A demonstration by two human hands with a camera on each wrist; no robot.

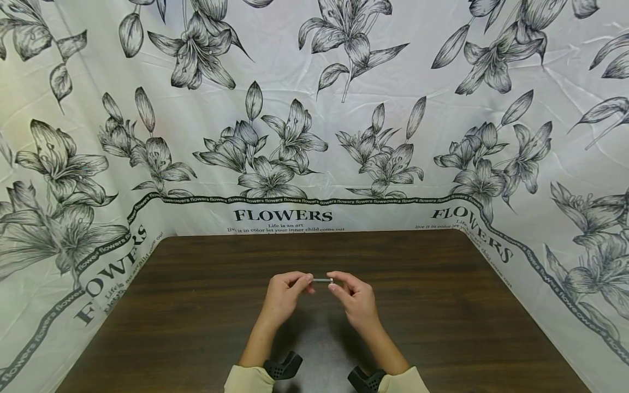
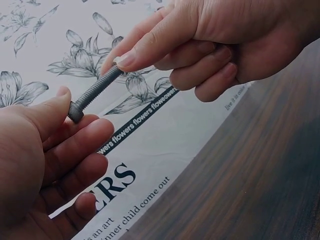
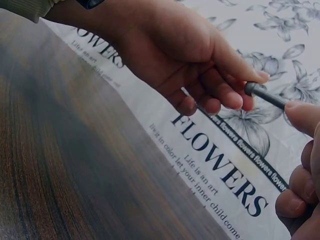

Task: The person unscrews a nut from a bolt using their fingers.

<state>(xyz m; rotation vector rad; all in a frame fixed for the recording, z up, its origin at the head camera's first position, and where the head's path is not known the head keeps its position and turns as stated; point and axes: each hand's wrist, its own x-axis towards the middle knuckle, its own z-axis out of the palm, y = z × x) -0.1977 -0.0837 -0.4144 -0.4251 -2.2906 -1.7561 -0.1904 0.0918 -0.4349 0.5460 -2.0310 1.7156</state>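
A dark grey threaded bolt (image 2: pixel 97 92) is held up between the two hands, above the table in the head view. My left hand (image 1: pixel 286 295) pinches the bolt's knurled round head (image 2: pixel 75 113) between thumb and fingers, the other fingers loosely bent below. At the threaded tip, the thumb and index finger of my right hand (image 1: pixel 358 303) pinch a small shiny piece that looks like a nut (image 1: pixel 331 280), mostly hidden by the fingertips. The remaining right fingers are curled in toward the palm in the left wrist view.
Under the hands lies a dark wood-grain table (image 1: pixel 196 305). A white cloth (image 1: pixel 285 185) printed with black lilies and lettering surrounds its back and sides. Black wrist cameras (image 1: pixel 283 366) sit on both forearms, beside pale yellow sleeves (image 1: pixel 249 379).
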